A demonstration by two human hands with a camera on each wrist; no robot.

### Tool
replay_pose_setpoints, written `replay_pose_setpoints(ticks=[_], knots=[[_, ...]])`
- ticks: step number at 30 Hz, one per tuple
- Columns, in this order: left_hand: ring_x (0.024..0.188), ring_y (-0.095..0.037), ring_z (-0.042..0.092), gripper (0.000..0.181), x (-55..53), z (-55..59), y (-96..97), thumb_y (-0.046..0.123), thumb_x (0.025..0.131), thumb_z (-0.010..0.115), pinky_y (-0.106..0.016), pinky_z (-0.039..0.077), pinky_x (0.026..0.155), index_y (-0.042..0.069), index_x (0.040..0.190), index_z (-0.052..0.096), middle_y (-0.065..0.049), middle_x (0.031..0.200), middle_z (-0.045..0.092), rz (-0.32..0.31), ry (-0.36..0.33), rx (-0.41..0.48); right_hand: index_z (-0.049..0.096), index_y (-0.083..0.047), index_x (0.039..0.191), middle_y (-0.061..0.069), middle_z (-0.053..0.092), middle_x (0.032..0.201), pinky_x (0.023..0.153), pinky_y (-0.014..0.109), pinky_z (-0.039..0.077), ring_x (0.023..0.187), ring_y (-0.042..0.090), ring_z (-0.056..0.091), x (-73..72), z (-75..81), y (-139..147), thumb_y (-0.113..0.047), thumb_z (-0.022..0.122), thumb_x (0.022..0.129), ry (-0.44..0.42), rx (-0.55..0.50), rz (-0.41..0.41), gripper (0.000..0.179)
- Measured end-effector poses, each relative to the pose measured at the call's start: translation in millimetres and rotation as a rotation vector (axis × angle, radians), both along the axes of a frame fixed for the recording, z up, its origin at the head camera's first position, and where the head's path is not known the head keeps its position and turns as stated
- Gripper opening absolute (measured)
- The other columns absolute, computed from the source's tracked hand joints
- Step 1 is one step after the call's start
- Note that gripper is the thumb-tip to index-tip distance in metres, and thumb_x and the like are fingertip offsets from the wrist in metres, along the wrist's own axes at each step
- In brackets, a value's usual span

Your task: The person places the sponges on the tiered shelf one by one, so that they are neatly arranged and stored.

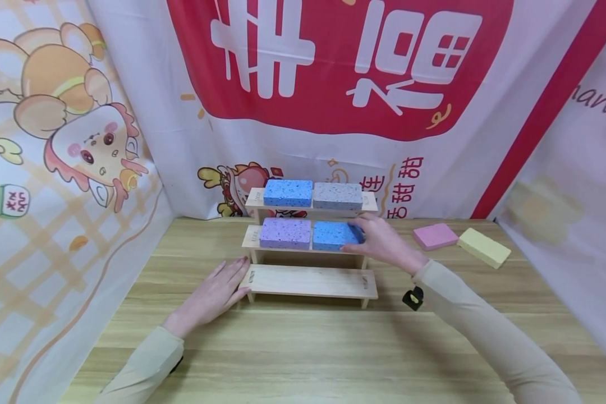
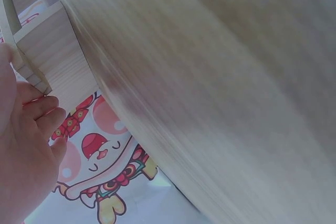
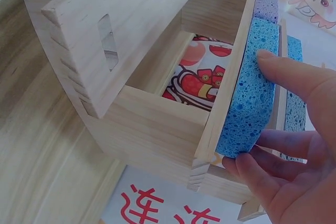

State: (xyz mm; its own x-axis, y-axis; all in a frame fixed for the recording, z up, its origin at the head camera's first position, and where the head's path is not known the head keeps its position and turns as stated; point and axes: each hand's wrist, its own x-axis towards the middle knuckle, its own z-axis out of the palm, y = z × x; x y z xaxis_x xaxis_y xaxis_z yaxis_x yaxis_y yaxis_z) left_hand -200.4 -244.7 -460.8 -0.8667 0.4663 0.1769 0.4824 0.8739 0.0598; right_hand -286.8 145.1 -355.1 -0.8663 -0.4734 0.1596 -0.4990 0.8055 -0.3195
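Note:
A three-step wooden rack stands on the table. My right hand grips the right end of a blue speckled sponge on the middle step; the right wrist view shows the thumb on its face and the fingers round its end. Left of it on that step lies a purple sponge. The top step carries another blue sponge and a grey one. My left hand, fingers extended, rests against the left end of the bottom step, which bears nothing.
A pink sponge and a pale yellow sponge lie flat on the table, right of the rack. Behind the rack hangs a printed red and white cloth. Other printed cloths hang along both sides.

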Motion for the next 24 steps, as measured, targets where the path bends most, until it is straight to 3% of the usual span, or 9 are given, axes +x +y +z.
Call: replay_pose_setpoints(ticks=[11,24], knots=[[0.148,-0.033,0.035,0.066,-0.6,-1.2,0.0,0.039,0.103,0.049,-0.053,0.021,0.125,-0.002,0.152,0.032,-0.019,0.159,0.034,-0.002,0.012,-0.011,0.055,-0.002,0.138,0.020,0.059,0.135,0.092,0.044,0.059,0.116,0.033,0.064,2.2,-0.5,-0.6,-0.048,0.078,0.082,-0.005,0.018,-0.001,0.076],[0.147,-0.034,0.037,0.066,0.5,-0.5,0.3,0.039,0.103,0.049,-0.053,0.022,0.125,-0.002,0.152,0.033,-0.019,0.159,0.034,-0.006,0.021,-0.006,0.056,-0.002,0.138,0.019,0.059,0.135,0.088,0.044,0.061,0.113,0.032,0.065,6.9,-2.2,-2.4,-0.049,0.076,0.084,0.047,0.056,-0.006,0.074]])
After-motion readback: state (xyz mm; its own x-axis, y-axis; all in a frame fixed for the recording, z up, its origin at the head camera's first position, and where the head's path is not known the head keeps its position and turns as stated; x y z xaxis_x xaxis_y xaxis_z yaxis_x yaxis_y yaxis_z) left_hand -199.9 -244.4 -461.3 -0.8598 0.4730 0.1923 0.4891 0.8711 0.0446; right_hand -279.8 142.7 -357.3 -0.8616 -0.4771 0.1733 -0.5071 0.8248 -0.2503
